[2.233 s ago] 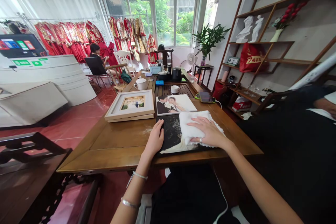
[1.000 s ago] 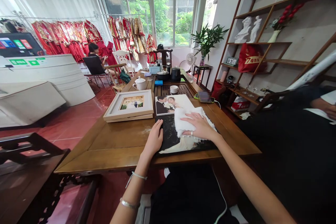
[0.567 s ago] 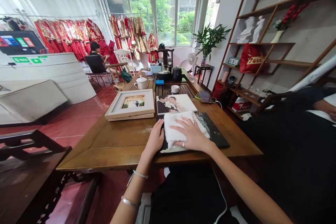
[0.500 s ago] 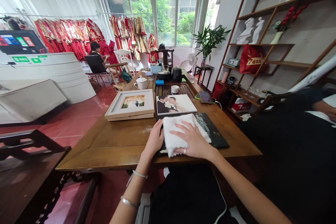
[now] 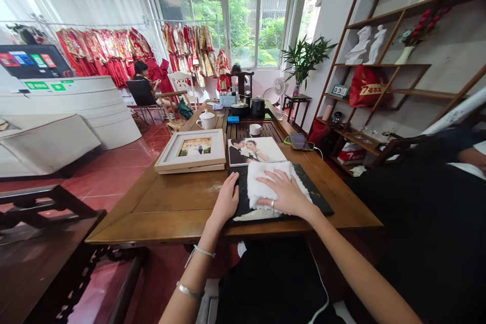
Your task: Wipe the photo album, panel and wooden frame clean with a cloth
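Note:
A dark photo panel [image 5: 321, 204] lies flat near the table's front edge. My left hand [image 5: 227, 197] is closed on its left edge, with the fingers together. On top of the panel is a folded white cloth [image 5: 255, 185], which covers much of the picture. My right hand [image 5: 284, 195] holds this cloth against the panel, fingers spread across it and the thumb by its near edge. Just behind lies a white photo panel [image 5: 271, 151] of a couple. To the left, a white picture frame [image 5: 170, 157] rests on another frame.
The wooden table [image 5: 182, 212] also carries a white lidded cup [image 5: 207, 120], a small white bowl [image 5: 255, 129], a black pot [image 5: 258, 108] and a phone [image 5: 301, 142] on a cable. A person in dark clothes [image 5: 425, 202] sits close on the right. Shelves [image 5: 379, 66] stand behind.
The white cloth and my right hand have slid to the right over the dark panel, uncovering its left part. My left hand stays at the panel's left edge.

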Motion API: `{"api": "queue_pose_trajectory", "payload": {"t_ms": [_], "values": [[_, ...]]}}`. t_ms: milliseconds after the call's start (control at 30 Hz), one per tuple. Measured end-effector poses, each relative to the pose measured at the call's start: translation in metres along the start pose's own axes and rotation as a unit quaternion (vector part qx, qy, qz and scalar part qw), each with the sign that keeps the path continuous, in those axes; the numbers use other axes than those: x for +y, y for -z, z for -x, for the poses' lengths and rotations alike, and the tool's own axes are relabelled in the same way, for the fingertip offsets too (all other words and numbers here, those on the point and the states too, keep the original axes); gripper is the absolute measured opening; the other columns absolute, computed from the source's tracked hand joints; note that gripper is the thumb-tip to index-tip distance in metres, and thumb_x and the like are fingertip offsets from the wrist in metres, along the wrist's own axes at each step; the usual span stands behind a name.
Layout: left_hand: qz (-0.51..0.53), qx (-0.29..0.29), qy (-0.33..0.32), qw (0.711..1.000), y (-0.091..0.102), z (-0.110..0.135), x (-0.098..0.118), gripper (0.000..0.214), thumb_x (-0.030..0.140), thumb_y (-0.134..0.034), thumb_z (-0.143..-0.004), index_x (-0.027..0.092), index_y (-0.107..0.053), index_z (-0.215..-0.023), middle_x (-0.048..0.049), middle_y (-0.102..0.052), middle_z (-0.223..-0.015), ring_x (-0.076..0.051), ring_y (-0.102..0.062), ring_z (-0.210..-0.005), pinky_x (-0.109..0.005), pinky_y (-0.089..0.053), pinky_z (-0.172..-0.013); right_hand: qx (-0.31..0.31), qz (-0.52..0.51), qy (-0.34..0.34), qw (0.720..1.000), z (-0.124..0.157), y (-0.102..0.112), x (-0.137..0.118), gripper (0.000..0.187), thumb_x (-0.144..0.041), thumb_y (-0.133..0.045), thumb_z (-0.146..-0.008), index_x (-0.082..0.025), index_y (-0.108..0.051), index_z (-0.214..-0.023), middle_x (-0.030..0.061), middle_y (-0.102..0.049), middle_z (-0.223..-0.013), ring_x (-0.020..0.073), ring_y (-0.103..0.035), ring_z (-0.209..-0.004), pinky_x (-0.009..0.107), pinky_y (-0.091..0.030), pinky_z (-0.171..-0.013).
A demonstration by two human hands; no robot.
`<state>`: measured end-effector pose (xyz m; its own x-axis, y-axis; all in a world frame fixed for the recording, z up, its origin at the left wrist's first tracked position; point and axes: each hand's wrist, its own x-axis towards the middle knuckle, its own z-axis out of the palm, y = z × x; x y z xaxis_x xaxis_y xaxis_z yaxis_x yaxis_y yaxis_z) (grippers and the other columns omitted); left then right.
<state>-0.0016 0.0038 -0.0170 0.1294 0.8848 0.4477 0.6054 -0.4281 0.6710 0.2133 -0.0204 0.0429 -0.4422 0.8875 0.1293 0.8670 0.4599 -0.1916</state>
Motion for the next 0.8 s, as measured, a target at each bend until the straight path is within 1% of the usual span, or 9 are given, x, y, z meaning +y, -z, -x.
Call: {"api": "queue_pose_trajectory", "payload": {"t_ms": [100,200,267,333,433,600,700,800], "values": [[0.002,0.0,0.001,1.0,0.0,0.0,0.0,0.043,0.015,-0.037,-0.088,0.014,-0.05,-0.129,-0.0148,-0.049,-0.139,-0.022,-0.042,-0.133,-0.045,-0.031,-0.113,-0.011,-0.001,-0.009,1.0,-0.028,0.002,0.006,0.073,-0.076,-0.04,-0.078,-0.035,-0.041,-0.138,0.0056,-0.034,-0.15,0.0367,-0.022,-0.136,0.065,-0.02,-0.103],[0.008,0.002,0.0,1.0,0.001,0.0,0.001,0.043,0.015,-0.038,-0.088,0.017,-0.05,-0.129,-0.0128,-0.05,-0.138,-0.021,-0.042,-0.133,-0.045,-0.031,-0.113,-0.019,0.0,-0.006,1.0,-0.051,0.002,0.008,0.072,-0.075,-0.038,-0.08,-0.035,-0.039,-0.14,0.005,-0.034,-0.151,0.0364,-0.021,-0.136,0.064,-0.02,-0.103],[0.01,0.002,0.0,1.0,0.001,0.0,0.001,0.043,0.014,-0.039,-0.087,0.017,-0.051,-0.129,-0.0122,-0.05,-0.138,-0.022,-0.042,-0.133,-0.045,-0.031,-0.113,-0.027,0.005,-0.008,1.0,-0.061,0.001,0.007,0.072,-0.074,-0.039,-0.08,-0.035,-0.038,-0.14,0.0048,-0.034,-0.151,0.0365,-0.022,-0.136,0.063,-0.02,-0.103],[0.011,0.002,0.0,1.0,0.002,0.0,0.001,0.044,0.014,-0.039,-0.087,0.018,-0.051,-0.129,-0.012,-0.051,-0.138,-0.022,-0.042,-0.133,-0.046,-0.03,-0.113,-0.024,0.013,-0.01,1.0,-0.064,-0.002,0.003,0.072,-0.073,-0.04,-0.08,-0.034,-0.039,-0.14,0.0057,-0.034,-0.15,0.0369,-0.022,-0.135,0.064,-0.019,-0.103],[0.014,-0.003,-0.003,1.0,0.003,0.0,0.003,0.044,0.013,-0.039,-0.087,0.017,-0.052,-0.128,-0.012,-0.052,-0.137,-0.023,-0.041,-0.133,-0.047,-0.031,-0.112,-0.003,0.017,0.0,1.0,-0.051,-0.007,-0.005,0.07,-0.071,-0.041,-0.081,-0.033,-0.04,-0.14,0.0077,-0.034,-0.15,0.0379,-0.02,-0.135,0.066,-0.017,-0.102],[0.015,-0.015,-0.006,1.0,0.005,0.0,0.006,0.044,0.014,-0.039,-0.086,0.015,-0.052,-0.128,-0.0141,-0.051,-0.138,-0.024,-0.041,-0.133,-0.046,-0.033,-0.111,0.019,0.001,0.054,0.998,0.0,-0.009,-0.023,0.07,-0.069,-0.049,-0.079,-0.034,-0.042,-0.139,0.0074,-0.035,-0.149,0.0381,-0.019,-0.136,0.066,-0.012,-0.105],[0.016,-0.016,0.002,1.0,0.006,0.0,0.008,0.044,0.014,-0.039,-0.087,0.015,-0.051,-0.129,-0.0135,-0.05,-0.138,-0.024,-0.04,-0.134,-0.046,-0.031,-0.112,0.01,-0.014,0.09,0.996,0.027,-0.005,-0.027,0.07,-0.069,-0.051,-0.077,-0.035,-0.043,-0.138,0.0068,-0.036,-0.149,0.0382,-0.019,-0.136,0.065,-0.012,-0.106],[0.002,-0.021,0.018,1.0,0.007,0.0,0.009,0.044,0.013,-0.037,-0.087,0.011,-0.051,-0.129,-0.0165,-0.049,-0.139,-0.024,-0.04,-0.134,-0.046,-0.03,-0.113,-0.006,-0.032,0.105,0.994,0.041,-0.001,-0.026,0.071,-0.072,-0.052,-0.075,-0.037,-0.043,-0.137,0.0046,-0.035,-0.15,0.037,-0.021,-0.136,0.063,-0.016,-0.106]]}}
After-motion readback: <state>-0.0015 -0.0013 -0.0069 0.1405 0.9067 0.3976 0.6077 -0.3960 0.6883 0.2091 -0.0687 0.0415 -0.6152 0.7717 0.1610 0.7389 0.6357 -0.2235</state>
